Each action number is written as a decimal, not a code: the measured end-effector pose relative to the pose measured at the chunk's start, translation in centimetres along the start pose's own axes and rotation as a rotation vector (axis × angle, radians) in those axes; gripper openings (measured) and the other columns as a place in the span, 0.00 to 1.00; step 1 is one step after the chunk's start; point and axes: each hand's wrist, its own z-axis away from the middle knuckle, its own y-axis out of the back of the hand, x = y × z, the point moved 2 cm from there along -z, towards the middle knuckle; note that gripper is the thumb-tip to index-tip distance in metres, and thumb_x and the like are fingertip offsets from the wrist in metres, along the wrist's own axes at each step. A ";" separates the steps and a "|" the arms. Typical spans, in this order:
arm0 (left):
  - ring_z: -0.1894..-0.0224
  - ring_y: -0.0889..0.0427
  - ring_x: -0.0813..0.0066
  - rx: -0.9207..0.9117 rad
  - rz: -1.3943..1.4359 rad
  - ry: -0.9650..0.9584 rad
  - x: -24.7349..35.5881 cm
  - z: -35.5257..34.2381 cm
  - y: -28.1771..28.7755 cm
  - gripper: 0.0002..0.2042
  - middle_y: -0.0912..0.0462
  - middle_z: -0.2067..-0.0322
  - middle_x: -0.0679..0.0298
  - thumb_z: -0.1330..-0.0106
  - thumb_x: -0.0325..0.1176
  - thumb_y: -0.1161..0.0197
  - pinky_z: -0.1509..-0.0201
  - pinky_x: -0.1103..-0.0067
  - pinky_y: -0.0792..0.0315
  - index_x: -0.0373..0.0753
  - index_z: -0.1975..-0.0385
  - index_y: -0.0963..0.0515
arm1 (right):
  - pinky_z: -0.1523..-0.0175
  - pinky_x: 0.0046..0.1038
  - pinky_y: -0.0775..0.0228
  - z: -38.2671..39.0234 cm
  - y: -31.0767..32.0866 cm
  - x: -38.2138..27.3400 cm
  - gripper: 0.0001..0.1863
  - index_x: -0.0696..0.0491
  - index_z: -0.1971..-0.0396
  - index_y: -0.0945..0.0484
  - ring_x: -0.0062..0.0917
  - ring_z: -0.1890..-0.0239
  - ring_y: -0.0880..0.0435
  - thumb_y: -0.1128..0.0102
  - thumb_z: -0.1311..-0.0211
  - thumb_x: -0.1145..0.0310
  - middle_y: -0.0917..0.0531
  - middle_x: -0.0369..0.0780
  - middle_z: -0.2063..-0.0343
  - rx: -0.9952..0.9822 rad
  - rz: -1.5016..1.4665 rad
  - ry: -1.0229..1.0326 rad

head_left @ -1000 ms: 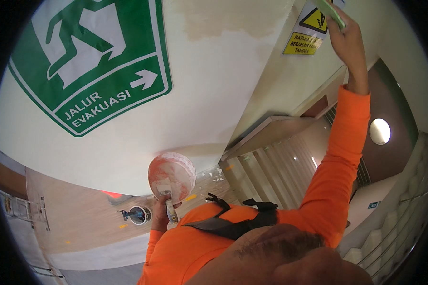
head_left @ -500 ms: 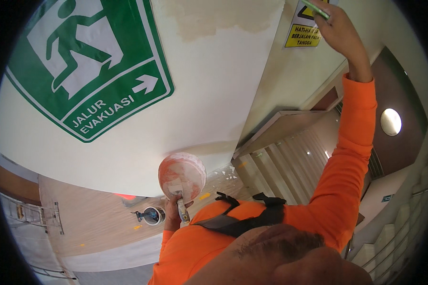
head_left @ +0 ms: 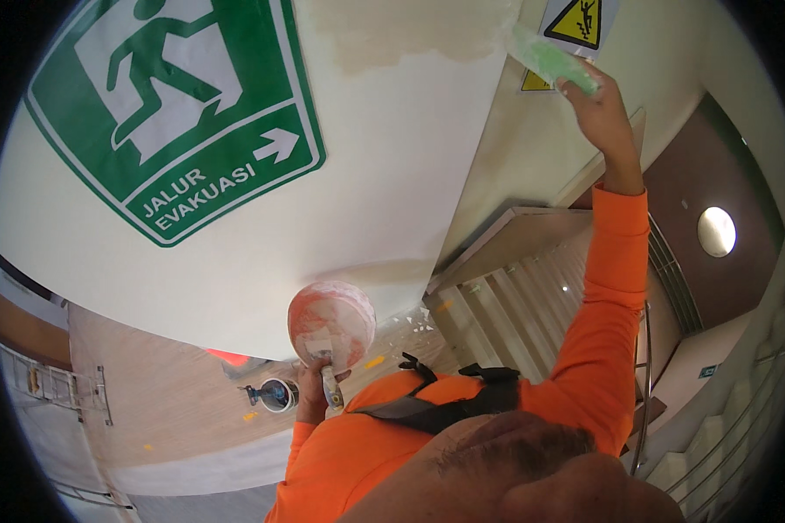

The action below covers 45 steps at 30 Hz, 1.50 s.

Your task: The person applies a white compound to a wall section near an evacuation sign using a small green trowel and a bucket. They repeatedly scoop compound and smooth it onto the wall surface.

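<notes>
My right hand [head_left: 604, 113] is raised at the upper right, closed around a green plastic putty spreader [head_left: 554, 65]. The spreader's whitish blade end is at the vertical corner of the white wall [head_left: 384, 166], beside a damp-looking beige patch [head_left: 410, 37]. Low in the middle, my left hand [head_left: 312, 385] grips a putty knife [head_left: 331, 383] and supports a round bowl [head_left: 353, 305] smeared pink and white inside. The knife's blade rests inside the bowl. Part of the left hand is hidden beneath the bowl.
A green evacuation sign [head_left: 183, 131] covers the wall at left; a yellow warning sign [head_left: 576, 22] hangs beyond the corner. Stairs [head_left: 515, 305] lie to the right. A bucket [head_left: 279, 395] stands on the floor, with white crumbs [head_left: 420, 321] near the wall and a metal ladder [head_left: 57, 383] far left.
My right hand has come lower and left, turning the spreader so its broad green face shows at the wall corner. The left hand, bowl and putty knife have barely moved.
</notes>
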 end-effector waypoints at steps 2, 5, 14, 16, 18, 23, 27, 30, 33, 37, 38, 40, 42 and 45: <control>0.51 0.18 0.54 -0.003 0.037 0.023 0.3 0.7 2.0 0.26 0.27 0.47 0.50 0.39 0.25 0.45 0.58 0.62 0.11 0.33 0.38 0.37 | 0.46 0.26 0.28 0.2 -1.4 -1.1 0.20 0.62 0.42 0.23 0.23 0.56 0.18 0.43 0.33 0.73 0.14 0.44 0.56 0.153 -0.340 -0.109; 0.53 0.17 0.54 0.014 0.086 0.016 0.4 1.5 5.7 0.25 0.27 0.48 0.49 0.38 0.25 0.45 0.59 0.63 0.11 0.31 0.39 0.37 | 0.48 0.24 0.28 0.4 -4.3 -3.9 0.20 0.64 0.43 0.23 0.22 0.57 0.18 0.43 0.34 0.72 0.14 0.43 0.57 0.321 -0.504 -0.143; 0.55 0.16 0.54 0.031 0.119 0.029 3.8 3.1 18.5 0.24 0.25 0.49 0.49 0.37 0.26 0.45 0.61 0.63 0.11 0.31 0.40 0.36 | 0.55 0.27 0.26 1.9 -13.9 -18.7 0.21 0.64 0.46 0.21 0.24 0.63 0.18 0.47 0.37 0.71 0.14 0.44 0.65 0.515 -0.105 -0.058; 0.55 0.16 0.54 0.022 0.127 0.032 5.0 3.3 21.7 0.23 0.25 0.49 0.50 0.37 0.26 0.45 0.61 0.63 0.11 0.31 0.41 0.35 | 0.55 0.27 0.26 1.9 -16.4 -20.9 0.21 0.64 0.46 0.21 0.24 0.64 0.18 0.48 0.37 0.71 0.15 0.43 0.65 0.541 -0.069 -0.034; 0.55 0.16 0.54 0.032 0.137 0.035 6.7 4.0 24.4 0.23 0.25 0.49 0.50 0.37 0.26 0.45 0.60 0.63 0.11 0.31 0.41 0.35 | 0.55 0.28 0.26 1.9 -19.3 -23.3 0.23 0.62 0.45 0.21 0.26 0.64 0.17 0.51 0.38 0.72 0.14 0.44 0.65 0.538 -0.060 -0.113; 0.55 0.16 0.54 -0.001 0.109 0.018 11.3 4.7 31.5 0.22 0.25 0.49 0.50 0.36 0.26 0.45 0.60 0.61 0.11 0.30 0.41 0.35 | 0.52 0.34 0.23 0.5 -26.0 -29.2 0.26 0.60 0.41 0.23 0.39 0.60 0.13 0.52 0.39 0.70 0.14 0.52 0.62 0.582 0.164 -0.117; 0.55 0.16 0.55 0.020 0.113 0.037 13.7 4.0 37.2 0.22 0.26 0.49 0.51 0.37 0.26 0.45 0.60 0.61 0.11 0.31 0.41 0.35 | 0.48 0.41 0.23 -0.7 -30.9 -32.3 0.27 0.59 0.39 0.25 0.48 0.56 0.14 0.50 0.40 0.69 0.14 0.56 0.59 0.636 0.407 -0.103; 0.54 0.16 0.54 0.049 0.130 0.049 14.8 4.4 40.6 0.23 0.26 0.48 0.51 0.37 0.26 0.45 0.60 0.61 0.11 0.33 0.40 0.36 | 0.47 0.43 0.23 -0.5 -34.7 -35.0 0.28 0.60 0.39 0.25 0.50 0.55 0.14 0.49 0.40 0.68 0.15 0.57 0.59 0.605 0.417 -0.220; 0.54 0.16 0.53 0.047 0.125 0.032 15.2 4.7 43.7 0.24 0.26 0.48 0.51 0.37 0.26 0.45 0.60 0.61 0.11 0.34 0.39 0.36 | 0.48 0.43 0.23 0.0 -36.9 -36.1 0.30 0.61 0.38 0.26 0.50 0.57 0.14 0.49 0.41 0.66 0.14 0.57 0.62 0.605 0.480 -0.243; 0.54 0.16 0.52 0.016 0.110 0.027 14.7 5.1 46.1 0.25 0.26 0.48 0.50 0.37 0.26 0.45 0.61 0.61 0.11 0.34 0.39 0.37 | 0.50 0.43 0.22 1.8 -37.3 -37.0 0.31 0.62 0.38 0.26 0.51 0.61 0.13 0.48 0.42 0.66 0.14 0.57 0.66 0.601 0.529 -0.255; 0.54 0.16 0.52 0.025 0.107 0.028 14.6 5.6 46.3 0.25 0.26 0.48 0.50 0.37 0.26 0.45 0.61 0.61 0.11 0.34 0.39 0.37 | 0.51 0.43 0.22 2.3 -37.6 -36.9 0.31 0.62 0.38 0.26 0.51 0.61 0.13 0.48 0.42 0.65 0.14 0.57 0.67 0.596 0.545 -0.247; 0.54 0.16 0.52 0.025 0.102 0.021 13.7 6.2 46.4 0.25 0.26 0.48 0.50 0.37 0.26 0.46 0.61 0.61 0.11 0.33 0.39 0.37 | 0.53 0.42 0.22 3.3 -37.8 -36.7 0.29 0.64 0.40 0.26 0.49 0.63 0.13 0.47 0.42 0.67 0.14 0.56 0.69 0.574 0.562 -0.233; 0.54 0.16 0.52 0.003 0.094 -0.007 12.8 7.0 45.5 0.25 0.26 0.48 0.50 0.38 0.26 0.46 0.61 0.61 0.11 0.33 0.39 0.37 | 0.56 0.41 0.23 4.9 -37.5 -37.9 0.26 0.67 0.42 0.27 0.47 0.66 0.13 0.46 0.40 0.71 0.14 0.54 0.70 0.550 0.554 -0.218; 0.54 0.17 0.52 0.024 0.096 0.005 12.2 9.3 42.0 0.25 0.26 0.48 0.50 0.38 0.26 0.46 0.60 0.61 0.11 0.32 0.39 0.37 | 0.55 0.44 0.22 7.6 -36.1 -37.5 0.29 0.68 0.40 0.30 0.51 0.63 0.14 0.44 0.41 0.70 0.15 0.57 0.69 0.446 0.457 -0.198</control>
